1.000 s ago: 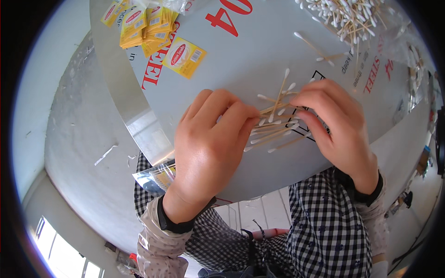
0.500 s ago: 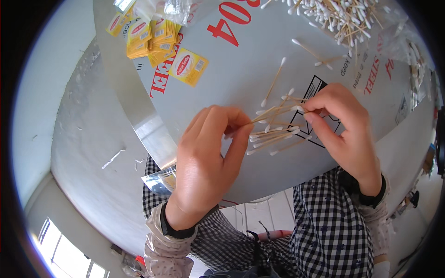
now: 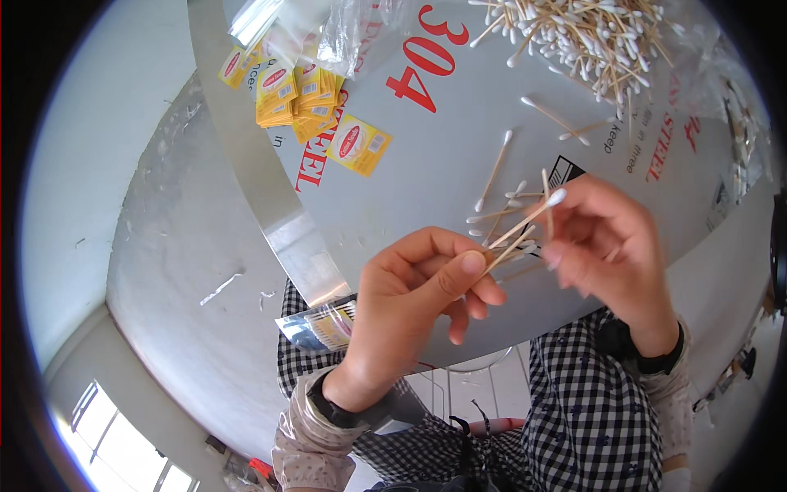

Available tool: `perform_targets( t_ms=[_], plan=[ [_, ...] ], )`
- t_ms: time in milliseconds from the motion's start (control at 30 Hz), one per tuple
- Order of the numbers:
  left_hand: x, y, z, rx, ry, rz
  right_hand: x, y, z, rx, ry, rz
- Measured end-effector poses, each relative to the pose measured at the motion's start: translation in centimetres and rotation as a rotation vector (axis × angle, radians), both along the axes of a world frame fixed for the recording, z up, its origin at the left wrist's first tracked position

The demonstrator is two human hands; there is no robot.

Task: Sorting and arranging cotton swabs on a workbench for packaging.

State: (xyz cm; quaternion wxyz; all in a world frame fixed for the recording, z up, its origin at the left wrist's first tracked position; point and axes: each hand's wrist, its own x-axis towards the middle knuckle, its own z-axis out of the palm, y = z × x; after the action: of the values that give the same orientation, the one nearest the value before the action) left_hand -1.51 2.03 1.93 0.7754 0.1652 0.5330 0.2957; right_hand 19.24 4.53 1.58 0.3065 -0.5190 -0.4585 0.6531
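Observation:
My left hand [image 3: 426,291] is closed, with thumb and fingers pinching a few cotton swabs [image 3: 525,220] by their lower ends. Their wooden sticks slant up to the right, one showing a white tip. Close beside them is my right hand [image 3: 611,238], smeared by motion, its thumb and fingers around a single upright cotton swab [image 3: 548,193]. Under and behind the hands, several loose swabs [image 3: 494,170] lie on the grey printed tabletop [image 3: 443,189], some partly hidden by my fingers.
A large heap of cotton swabs [image 3: 590,41] lies at the far right, beside clear plastic [image 3: 697,61]. Yellow cards [image 3: 299,94] are stacked at the far left near clear bags [image 3: 344,37]. A filled swab packet [image 3: 320,326] sits by the table's metal edge [image 3: 307,262].
My left hand has turned and moved nearer and right, lifting swabs off the table. My right hand has pulled back slightly with a swab upright. The view has shifted a little.

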Motion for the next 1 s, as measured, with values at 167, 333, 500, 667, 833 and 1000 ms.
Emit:
perform_targets(
  t_ms=[167,333,500,667,833,1000],
  plan=[
    [1.1,-0.7,-0.7,0.021,-0.084,-0.024,-0.5,0.5,0.1,-0.240,0.258,0.159],
    [1.0,-0.4,0.0,-0.028,-0.121,-0.061,-0.1,0.4,-0.6,-0.304,0.358,0.101],
    [0.4,-1.0,0.2,0.173,-0.025,-0.081,2.3,0.0,-0.1,-0.228,0.337,0.031],
    [-0.3,-1.6,-0.9,0.758,0.638,-0.080,9.6,-3.4,3.9,-0.211,-0.062,-0.169],
    [0.6,-1.7,-1.3,0.777,0.741,-0.100,15.5,-7.4,4.4,-0.328,-0.390,-0.376],
    [0.7,-1.9,-2.4,0.893,0.781,-0.168,18.1,-9.0,2.5,-0.383,-0.466,-0.403]
  ],
)
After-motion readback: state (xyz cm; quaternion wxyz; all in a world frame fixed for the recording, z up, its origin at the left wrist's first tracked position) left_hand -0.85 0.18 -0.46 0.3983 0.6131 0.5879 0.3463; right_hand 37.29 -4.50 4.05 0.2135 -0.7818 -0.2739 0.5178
